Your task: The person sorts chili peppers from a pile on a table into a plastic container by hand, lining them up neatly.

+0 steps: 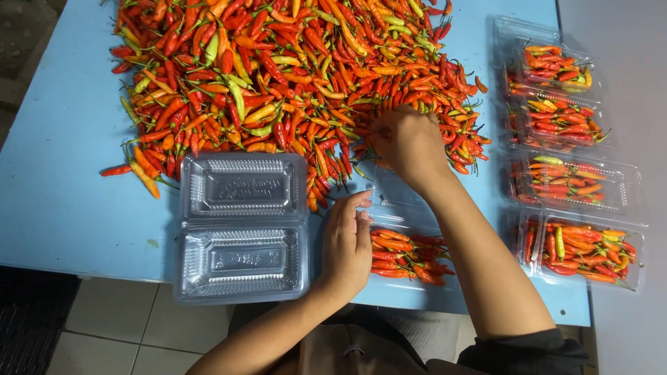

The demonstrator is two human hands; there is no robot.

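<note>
Two hands of yours were at work over the blue table (pixel 62 180). Your right hand (pixel 406 142) reached out to the near edge of the big pile of chili peppers (pixel 278 76). Its fingers were bunched together and dipped into the peppers, but you could not tell from above if they had really pinched one. The pile lay right under those fingers and spread away from you, up and to the left of that hand.

Your left hand (pixel 347 243) lay flat with its fingers close together. It rested on the left edge of the open clear box (pixel 410 260) right in front of you. That box had some red and orange peppers in its near half. Its lid lay open toward the pile, just below your right hand. So the box sat between your two hands, touching your left one.

Just beside your left hand, on its left, sat an empty clear box (pixel 242 226), open too. Far over on your right stood four closed clear boxes (pixel 577 167) full of peppers, in a row along the table's edge, well apart from both hands.
</note>
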